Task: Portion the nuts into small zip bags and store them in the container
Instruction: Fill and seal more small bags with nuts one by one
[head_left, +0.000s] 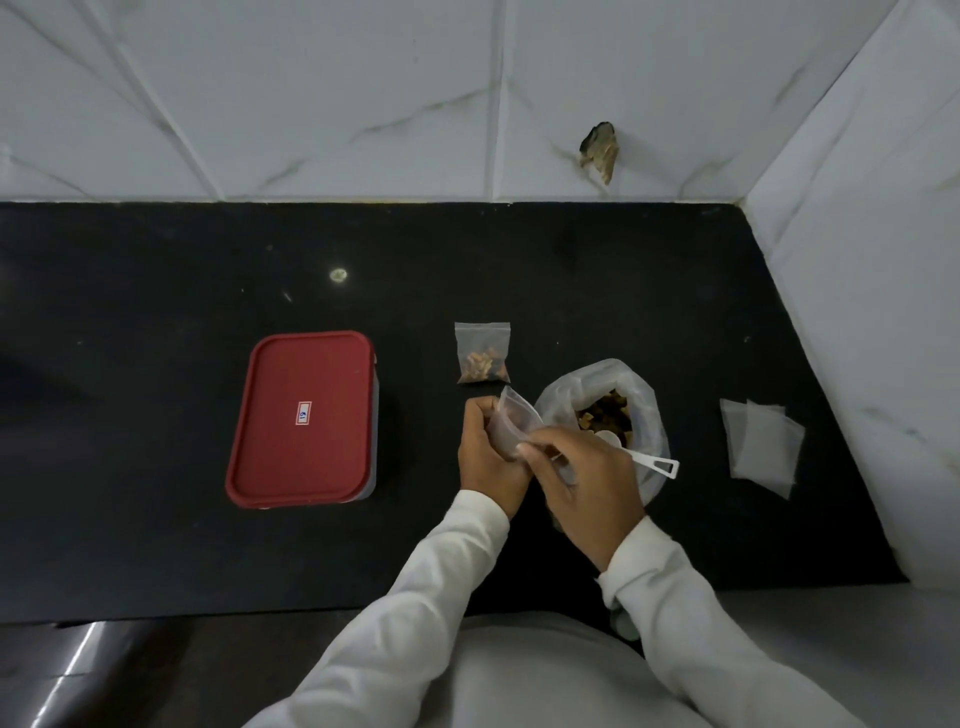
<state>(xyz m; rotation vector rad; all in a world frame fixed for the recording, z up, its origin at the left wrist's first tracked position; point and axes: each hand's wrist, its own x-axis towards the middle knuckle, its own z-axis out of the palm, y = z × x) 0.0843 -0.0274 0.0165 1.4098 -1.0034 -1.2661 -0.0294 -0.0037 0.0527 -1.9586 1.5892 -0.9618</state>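
Nuts (605, 415) are mostly still sitting in the big plastic bag (647, 395), right of center in the frame, with a white scoop (652, 462) lying across its open mouth, handle poking out toward the right.

Left hand (488, 462) is gripping a small zip bag (511, 423) just left of the big bag, fingers curled around it. Right hand (587, 478) is reaching across and pinching the mouth of that same bag with its fingertips. It looks like it's either being pulled open or pressed closed, honestly can't tell which. Can't really make out how much is inside it either, maybe a brownish hint of something.

Progress-wise, I'm guessing this is early going. One filled zip bag (482, 353) is lying flat on the black countertop (156, 291) just above the hands, with a small portion settled in its bottom. That's the only finished one showing. A little pile of empty zip bags (761, 449) is waiting at the right side of the frame, near the tiled wall, so several portions are still to go.

Container (304, 421) is sitting left of center with its red lid on, well apart from the bags. Nothing's been stored as far as I can see, so the lid needs coming off and the filled bags need moving over there.
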